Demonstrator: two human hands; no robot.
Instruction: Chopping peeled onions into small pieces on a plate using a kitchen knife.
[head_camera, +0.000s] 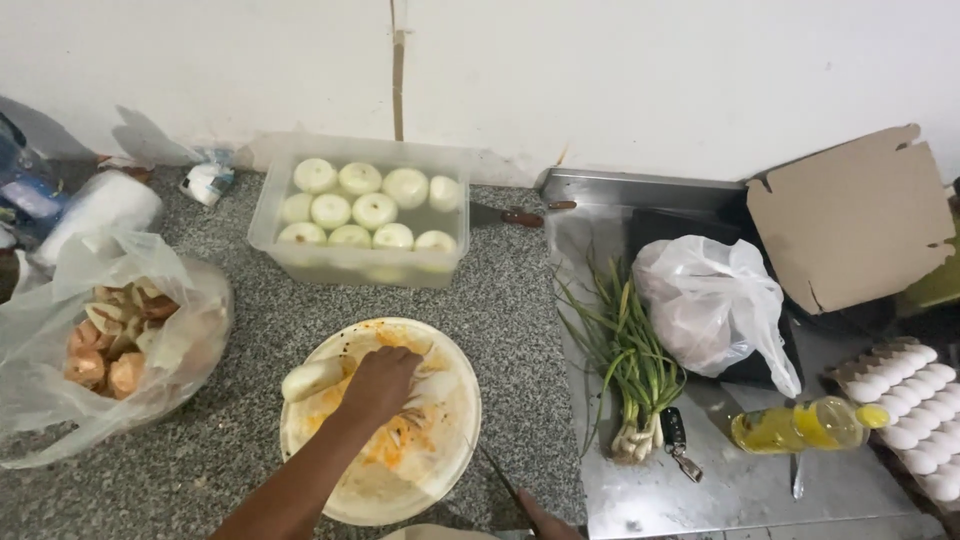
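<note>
My left arm comes up from the bottom edge, bare, running diagonally up and to the right. The wrist is straight, in line with the forearm. My left hand (380, 385) lies back-up, knuckles toward me, fingers curled down and forward so I cannot see their tips; it looks closed in a loose grip, thumb side to the left. My right hand (548, 524) barely shows at the bottom edge: only a bit of thumb or fingers pokes into view, pointing up and left. I cannot tell whether it is clenched. The two hands are well apart.
</note>
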